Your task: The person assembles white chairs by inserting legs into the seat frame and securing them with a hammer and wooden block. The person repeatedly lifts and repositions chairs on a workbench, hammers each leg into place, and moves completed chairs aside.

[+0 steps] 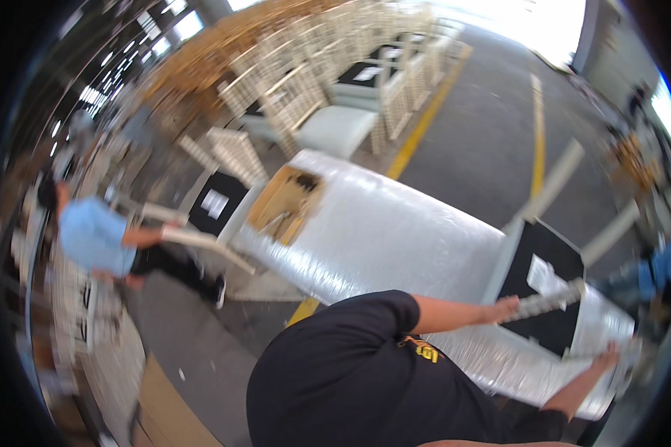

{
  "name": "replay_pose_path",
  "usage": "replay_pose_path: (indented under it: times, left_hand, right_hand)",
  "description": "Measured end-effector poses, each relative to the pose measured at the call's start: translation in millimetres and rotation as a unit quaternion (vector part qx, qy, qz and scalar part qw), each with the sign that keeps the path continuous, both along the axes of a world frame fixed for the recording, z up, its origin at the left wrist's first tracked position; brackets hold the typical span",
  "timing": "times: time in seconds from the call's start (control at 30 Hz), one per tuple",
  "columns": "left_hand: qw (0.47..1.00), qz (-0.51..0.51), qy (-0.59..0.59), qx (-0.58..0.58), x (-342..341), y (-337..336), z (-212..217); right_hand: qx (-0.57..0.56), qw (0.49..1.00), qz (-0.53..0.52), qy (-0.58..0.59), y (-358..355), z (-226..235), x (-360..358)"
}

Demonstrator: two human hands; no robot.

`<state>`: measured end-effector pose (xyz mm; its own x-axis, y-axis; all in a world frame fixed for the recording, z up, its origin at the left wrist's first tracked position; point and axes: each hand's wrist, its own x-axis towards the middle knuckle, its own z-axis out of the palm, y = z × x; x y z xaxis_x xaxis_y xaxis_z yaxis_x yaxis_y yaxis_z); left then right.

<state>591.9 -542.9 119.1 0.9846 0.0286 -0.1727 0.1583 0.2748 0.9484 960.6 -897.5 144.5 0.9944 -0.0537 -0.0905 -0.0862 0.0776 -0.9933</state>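
Observation:
A pale chair lies tipped on the foil-like, plastic-wrapped table [402, 231], its black underside [533, 253] facing up. On that underside is a white paper label [546, 277]. My left hand [505, 308] is closed around one light chair leg [544, 302]. Farther right, my right hand [608, 356] grips another leg of the same chair [625, 350], partly smeared by motion. The other two legs [563, 175] stick out beyond the seat, away from me. Both arms are stretched to the right of my body.
An open cardboard box [287, 197] sits at the table's far left end. A co-worker in a light blue shirt [93, 235] handles another upturned chair [218, 205]. Rows of pale chairs [335, 123] stand behind. Yellow lines [429, 112] mark the grey floor. Another person in blue [660, 268] is at right.

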Motion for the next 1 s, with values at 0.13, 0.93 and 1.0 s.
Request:
replay_pose_path:
  times: [0.13, 0.93, 1.0]
  left_hand:
    - [0.982, -0.009, 0.039, 0.185, -11, 2, -9]
    - [0.608, 0.570, 0.550, 0.044, -572, -8, -51]
    - [0.626, 0.580, 0.519, 0.057, -607, -38, -61]
  right_hand:
    - [-0.306, 0.932, -0.019, -0.193, 27, 31, 14]
    - [-0.425, 0.649, 0.624, 0.095, 375, -143, -424]
    - [-0.445, 0.592, 0.665, 0.098, 394, -149, -471]
